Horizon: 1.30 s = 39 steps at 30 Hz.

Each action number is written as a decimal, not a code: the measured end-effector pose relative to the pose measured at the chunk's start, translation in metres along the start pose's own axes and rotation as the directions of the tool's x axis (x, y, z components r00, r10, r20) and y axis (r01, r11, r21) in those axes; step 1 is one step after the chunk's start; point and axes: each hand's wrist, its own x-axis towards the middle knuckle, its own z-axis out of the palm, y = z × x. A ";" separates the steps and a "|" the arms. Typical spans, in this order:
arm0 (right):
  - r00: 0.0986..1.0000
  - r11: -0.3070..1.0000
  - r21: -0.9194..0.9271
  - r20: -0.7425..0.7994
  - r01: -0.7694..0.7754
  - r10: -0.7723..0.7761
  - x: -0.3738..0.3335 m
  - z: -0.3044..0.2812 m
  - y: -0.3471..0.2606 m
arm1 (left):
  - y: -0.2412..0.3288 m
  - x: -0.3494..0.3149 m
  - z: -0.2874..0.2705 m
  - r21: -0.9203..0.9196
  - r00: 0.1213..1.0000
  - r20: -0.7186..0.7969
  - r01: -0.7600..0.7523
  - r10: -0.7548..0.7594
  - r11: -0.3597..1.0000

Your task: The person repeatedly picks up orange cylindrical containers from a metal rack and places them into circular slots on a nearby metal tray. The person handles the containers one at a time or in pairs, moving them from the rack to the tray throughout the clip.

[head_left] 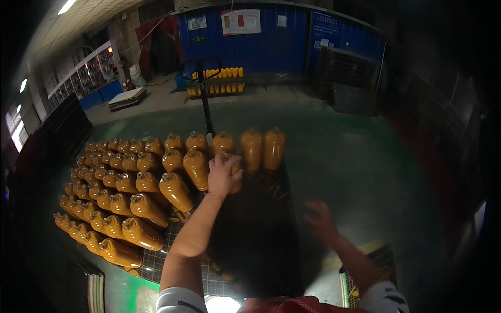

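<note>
Under left hand [221,176] | amber bottle [237,181], top grasped | right hand [321,223] empty, fingers loose

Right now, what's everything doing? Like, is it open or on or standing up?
Left hand: at the top of a bottle; can't tell how tightly it grips.
Right hand: fingers apart, nothing seen in it, blurry.
Brown bottles: standing in rows.
Yellow bottles: lined up at the back.
Ceiling light: on.
Cart handle: raised.
</note>
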 end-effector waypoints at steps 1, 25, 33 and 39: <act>0.999 0.996 0.086 0.034 -0.035 0.032 0.049 0.007 -0.006 | -0.003 -0.005 -0.001 0.009 1.000 -0.021 -0.007 0.007 1.000; 0.980 0.589 0.793 0.047 -0.153 0.191 0.026 -0.074 0.012 | 0.206 -0.541 -0.209 -0.891 0.186 -0.415 0.113 -0.891 0.439; 0.683 -0.096 0.681 0.730 -0.726 0.015 -0.217 0.060 -0.204 | 0.119 -0.661 -0.223 -0.937 0.281 0.169 -0.252 -0.945 -0.243; 0.392 -0.414 0.282 0.896 -0.866 -0.210 -0.348 0.221 -0.288 | 0.028 -0.757 -0.224 -0.657 0.629 0.430 -0.274 -0.648 -0.702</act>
